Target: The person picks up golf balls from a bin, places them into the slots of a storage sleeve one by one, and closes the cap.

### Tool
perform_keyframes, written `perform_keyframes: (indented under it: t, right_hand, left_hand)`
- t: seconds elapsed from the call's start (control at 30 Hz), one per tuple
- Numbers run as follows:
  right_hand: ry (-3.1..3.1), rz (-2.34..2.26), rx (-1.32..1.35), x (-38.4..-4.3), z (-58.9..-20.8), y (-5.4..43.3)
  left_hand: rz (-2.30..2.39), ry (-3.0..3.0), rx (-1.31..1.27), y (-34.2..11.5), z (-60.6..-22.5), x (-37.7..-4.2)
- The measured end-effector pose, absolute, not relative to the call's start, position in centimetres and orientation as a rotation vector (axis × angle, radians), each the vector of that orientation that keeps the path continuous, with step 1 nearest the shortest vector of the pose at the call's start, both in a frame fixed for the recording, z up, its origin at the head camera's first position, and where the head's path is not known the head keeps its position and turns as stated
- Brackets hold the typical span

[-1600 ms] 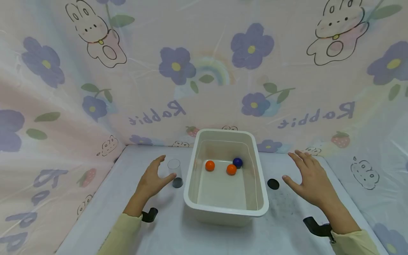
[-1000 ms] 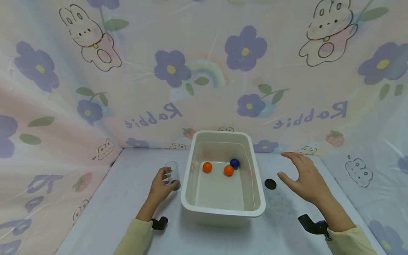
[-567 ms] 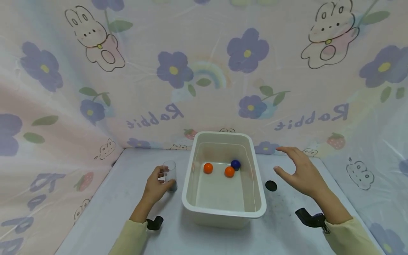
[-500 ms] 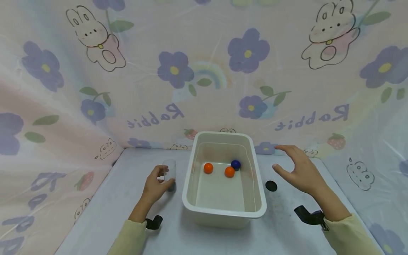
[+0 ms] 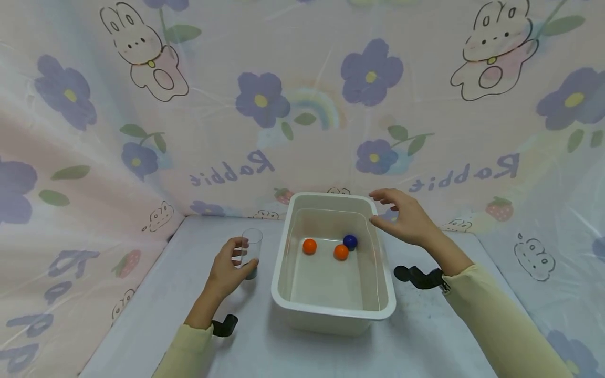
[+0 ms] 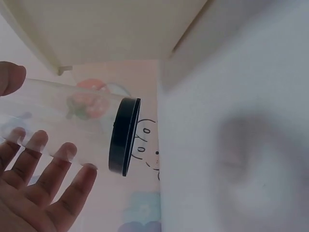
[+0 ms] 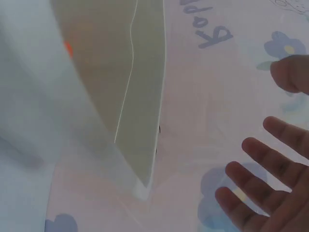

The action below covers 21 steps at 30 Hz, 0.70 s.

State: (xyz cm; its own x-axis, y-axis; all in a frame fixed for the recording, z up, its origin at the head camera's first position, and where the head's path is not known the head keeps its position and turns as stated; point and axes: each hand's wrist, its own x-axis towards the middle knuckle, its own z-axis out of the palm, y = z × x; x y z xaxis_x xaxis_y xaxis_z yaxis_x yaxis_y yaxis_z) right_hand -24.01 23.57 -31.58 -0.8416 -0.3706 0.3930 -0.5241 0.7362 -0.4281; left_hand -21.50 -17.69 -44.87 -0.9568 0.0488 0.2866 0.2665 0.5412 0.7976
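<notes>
Gripping in left hand [image 5: 226, 270], fingers curled, a clear black-based cylinder [image 5: 254, 244], just above the table [image 5: 255, 341], at nine o'clock from a cream bin [image 5: 331, 311]. Showing inside an orange ball [image 5: 309, 246] toward ten o'clock, a second orange ball [image 5: 341, 252] beside a blue ball [image 5: 350, 241] toward one. Holding right hand [image 5: 407, 220] at two o'clock, fingers spread.

Bin [image 5: 333, 312] between hands [image 5: 226, 269] [image 5: 410, 219], walls [image 5: 326, 325] blocking sideways; free way in from above.

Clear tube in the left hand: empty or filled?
Looks empty: in the left wrist view the printed backdrop shows through the clear tube above its black base, with nothing visible inside.
</notes>
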Motion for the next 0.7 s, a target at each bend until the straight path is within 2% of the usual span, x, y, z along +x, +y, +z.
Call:
perform_keyframes:
  t: [0.7]
  right_hand:
    - [-2.827,0.863,1.114,-29.0,-33.0,16.1]
  left_hand:
    - [-1.341,-2.514,-0.357,-18.2,-43.9,-20.8]
